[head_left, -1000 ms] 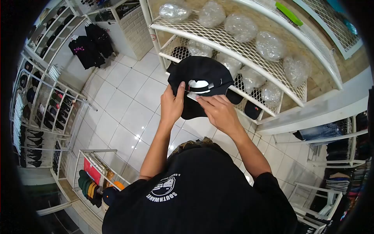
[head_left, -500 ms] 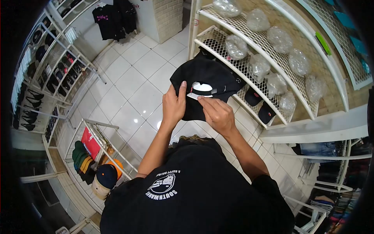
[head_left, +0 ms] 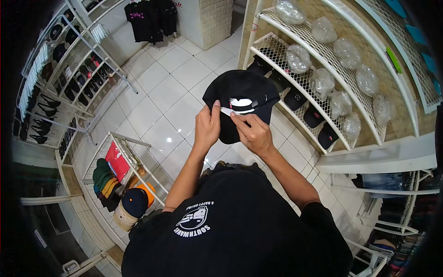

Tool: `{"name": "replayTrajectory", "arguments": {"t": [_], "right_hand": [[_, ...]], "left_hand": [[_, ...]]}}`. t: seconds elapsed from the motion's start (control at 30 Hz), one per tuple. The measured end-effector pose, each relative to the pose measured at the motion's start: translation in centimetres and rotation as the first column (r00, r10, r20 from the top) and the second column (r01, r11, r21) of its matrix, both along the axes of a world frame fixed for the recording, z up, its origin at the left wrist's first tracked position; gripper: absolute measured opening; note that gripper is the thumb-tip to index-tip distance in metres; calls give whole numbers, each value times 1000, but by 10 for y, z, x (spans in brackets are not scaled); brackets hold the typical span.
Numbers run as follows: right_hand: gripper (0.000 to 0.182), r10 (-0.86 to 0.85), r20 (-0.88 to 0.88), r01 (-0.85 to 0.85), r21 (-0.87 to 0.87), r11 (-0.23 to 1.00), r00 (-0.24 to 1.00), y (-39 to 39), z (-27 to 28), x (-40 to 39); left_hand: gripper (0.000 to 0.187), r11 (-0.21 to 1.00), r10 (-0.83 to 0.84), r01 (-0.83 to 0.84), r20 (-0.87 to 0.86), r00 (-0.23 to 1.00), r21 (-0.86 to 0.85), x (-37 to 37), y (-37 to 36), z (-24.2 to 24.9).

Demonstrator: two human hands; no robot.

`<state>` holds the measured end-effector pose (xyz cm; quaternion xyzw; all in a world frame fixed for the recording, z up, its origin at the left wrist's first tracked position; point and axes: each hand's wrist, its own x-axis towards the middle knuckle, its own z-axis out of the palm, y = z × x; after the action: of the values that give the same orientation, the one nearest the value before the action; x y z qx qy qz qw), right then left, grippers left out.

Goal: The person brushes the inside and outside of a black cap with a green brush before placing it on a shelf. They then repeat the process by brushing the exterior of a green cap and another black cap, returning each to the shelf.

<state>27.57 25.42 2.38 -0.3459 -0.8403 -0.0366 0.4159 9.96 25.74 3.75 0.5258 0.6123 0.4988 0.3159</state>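
A black cap is held up over the tiled floor, its back opening and strap facing me. My left hand grips the cap's left edge, thumb on top beside the opening. My right hand pinches a white strip at the lower rim of the opening, with fingertips together. White shows through the opening above the dark strap. The fingers behind the cap are hidden.
Mesh shelves at the right hold clear plastic-wrapped bundles and black caps. A white rack with caps stands at lower left. Another rack is at upper left. Clothes hang at lower right.
The view has shifted, so the shelves and racks appear farther right. The cap is turned slightly, and my right hand has moved a little left along the opening's rim.
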Motion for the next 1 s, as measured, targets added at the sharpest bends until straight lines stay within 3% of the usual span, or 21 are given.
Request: {"name": "replayTrajectory", "arguments": {"t": [0.1,0.17,0.23,0.3,0.4,0.57,0.7,0.77,0.83,0.9,1.0], "right_hand": [[40,-65,119,64,13,998,991,1,0,-11],[40,-88,112,88,6,996,990,6,-4,-17],[39,-142,135,146,-18,989,981,11,-8,-20],[42,-115,109,125,-82,989,987,12,-10,-21],[48,43,-71,-58,-220,974,997,10,-9,-19],[38,8,-116,-41,-285,958,993,20,-9,-8],[24,-108,-26,98,-252,963,994,22,-4,-8],[18,-210,124,230,-178,957,970,22,1,-7],[19,-207,155,237,-207,949,966,26,-5,-5],[20,-196,185,236,-231,944,963,29,-7,-2],[17,-121,210,147,-113,983,970,29,-8,5]], "left_hand": [[47,1000,-4,4,18,1000,26,-3,-3,-3],[48,998,-8,7,-20,1000,-69,-6,0,-6],[48,998,-16,15,-10,1000,-53,-4,-1,-4],[48,999,-20,20,0,1000,-38,-2,-1,-1],[48,1000,16,-16,-51,999,7,-5,1,2],[46,998,-46,40,-103,994,-53,-7,2,-4],[43,994,-71,59,-131,989,-90,-6,7,-6],[42,995,-77,67,-127,989,-78,-5,6,-3],[40,995,-84,77,-119,989,-70,-3,4,-3],[37,997,-60,48,-233,971,-57,-2,4,-7],[34,1000,-11,7,-156,988,-24,4,1,-8]]}}
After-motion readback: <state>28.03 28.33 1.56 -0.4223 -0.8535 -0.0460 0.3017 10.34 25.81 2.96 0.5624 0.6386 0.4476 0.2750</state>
